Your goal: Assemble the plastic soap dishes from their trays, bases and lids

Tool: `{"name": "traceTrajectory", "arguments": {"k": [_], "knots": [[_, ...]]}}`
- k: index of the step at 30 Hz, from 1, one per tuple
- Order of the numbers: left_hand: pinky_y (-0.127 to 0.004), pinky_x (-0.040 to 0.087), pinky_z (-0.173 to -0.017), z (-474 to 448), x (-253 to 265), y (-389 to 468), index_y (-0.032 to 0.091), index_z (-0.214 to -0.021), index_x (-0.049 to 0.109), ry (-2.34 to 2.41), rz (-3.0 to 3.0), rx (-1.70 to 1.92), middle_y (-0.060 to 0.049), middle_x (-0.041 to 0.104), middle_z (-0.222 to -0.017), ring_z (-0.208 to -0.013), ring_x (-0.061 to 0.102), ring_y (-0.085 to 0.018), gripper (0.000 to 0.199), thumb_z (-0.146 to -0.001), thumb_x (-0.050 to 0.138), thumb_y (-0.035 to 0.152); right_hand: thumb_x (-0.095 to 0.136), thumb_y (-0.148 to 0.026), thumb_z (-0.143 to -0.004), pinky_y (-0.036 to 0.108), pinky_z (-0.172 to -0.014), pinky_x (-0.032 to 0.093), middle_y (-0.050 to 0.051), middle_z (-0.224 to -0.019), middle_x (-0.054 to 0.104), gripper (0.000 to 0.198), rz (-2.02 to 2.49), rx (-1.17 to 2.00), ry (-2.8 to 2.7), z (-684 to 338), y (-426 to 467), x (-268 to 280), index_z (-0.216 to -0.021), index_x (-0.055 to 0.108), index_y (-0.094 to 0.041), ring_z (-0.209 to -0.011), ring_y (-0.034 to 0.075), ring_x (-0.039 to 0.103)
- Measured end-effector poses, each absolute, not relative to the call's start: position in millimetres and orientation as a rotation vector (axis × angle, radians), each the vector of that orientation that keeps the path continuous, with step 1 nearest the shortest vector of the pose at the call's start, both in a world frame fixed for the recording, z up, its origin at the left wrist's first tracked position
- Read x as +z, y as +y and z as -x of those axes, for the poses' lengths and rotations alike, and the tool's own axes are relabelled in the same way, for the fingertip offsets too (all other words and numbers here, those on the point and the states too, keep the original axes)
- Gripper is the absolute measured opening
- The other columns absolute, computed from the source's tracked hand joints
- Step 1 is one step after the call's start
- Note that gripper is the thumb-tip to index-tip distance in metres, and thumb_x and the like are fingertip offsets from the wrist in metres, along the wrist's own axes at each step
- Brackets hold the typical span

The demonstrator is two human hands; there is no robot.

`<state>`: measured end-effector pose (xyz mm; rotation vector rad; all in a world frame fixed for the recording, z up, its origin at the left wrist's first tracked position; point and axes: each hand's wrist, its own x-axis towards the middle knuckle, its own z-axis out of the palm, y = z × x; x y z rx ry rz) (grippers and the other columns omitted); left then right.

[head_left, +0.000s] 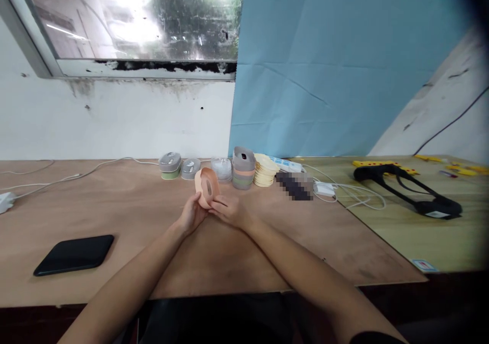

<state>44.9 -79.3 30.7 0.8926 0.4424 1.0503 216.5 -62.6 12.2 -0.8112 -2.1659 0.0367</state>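
Note:
A peach-coloured oval plastic shell (pixel 203 196) with an oval opening is tilted up above the table, its open side facing me. My left hand (pixel 192 215) grips its lower left side, thumb near the rim. At the lower right, my right hand (pixel 228 210) has its fingers closed on the edge of the same shell. Just behind stand small grey oval pieces (pixel 190 169), clear plastic pieces (pixel 221 169) and a grey lidded piece on a green one (pixel 170 166). To the right rise a stack of grey, peach and green shells (pixel 243 168) and a pile of cream oval pieces (pixel 265 171).
A black phone-like slab (pixel 75 255) lies on the left of the brown table (pixel 267 262). White cables run along the back, with a white adapter (pixel 324 189) and power strip (pixel 285 165) at right. A black strapped headset-like frame (pixel 410 191) rests farther right. A blurred dark object (pixel 295 185) lies beside the cream pile.

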Motion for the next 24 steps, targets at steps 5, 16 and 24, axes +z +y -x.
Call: {"name": "traceTrajectory", "arguments": {"k": [5, 16, 24], "knots": [[-0.040, 0.043, -0.087, -33.3, 17.8, -69.5, 0.018, -0.128, 0.050, 0.548, -0.971, 0.960, -0.016, 0.056, -0.128, -0.109, 0.058, -0.029, 0.062, -0.087, 0.037, 0.062, 0.044, -0.025, -0.091, 0.034, -0.078, 0.053, 0.002, -0.103, 0.068, 0.031, 0.788, -0.161, -2.145, -237.3, -50.0, 36.8, -0.112, 0.065, -0.033, -0.091, 0.020, 0.063], [-0.032, 0.051, -0.070, -35.1, 8.6, -60.4, 0.013, -0.114, 0.057, 0.744, -0.986, 0.953, -0.016, 0.063, -0.110, -0.080, 0.066, -0.020, 0.050, -0.084, 0.055, 0.053, 0.050, -0.021, -0.085, 0.034, -0.080, 0.047, 0.008, -0.100, 0.066, 0.035, 1.295, -0.275, -1.966, -318.1, 34.5, 119.6, -0.116, 0.065, -0.022, -0.095, 0.024, 0.058], [-0.030, 0.050, -0.063, -34.4, 8.2, -58.1, 0.013, -0.112, 0.058, 0.758, -0.980, 0.951, -0.015, 0.064, -0.105, -0.072, 0.064, -0.017, 0.049, -0.085, 0.052, 0.053, 0.057, -0.021, -0.078, 0.036, -0.083, 0.046, 0.007, -0.103, 0.069, 0.036, 1.297, -0.190, -1.977, -319.7, 43.1, 102.5, -0.113, 0.066, -0.022, -0.096, 0.023, 0.060]]}}
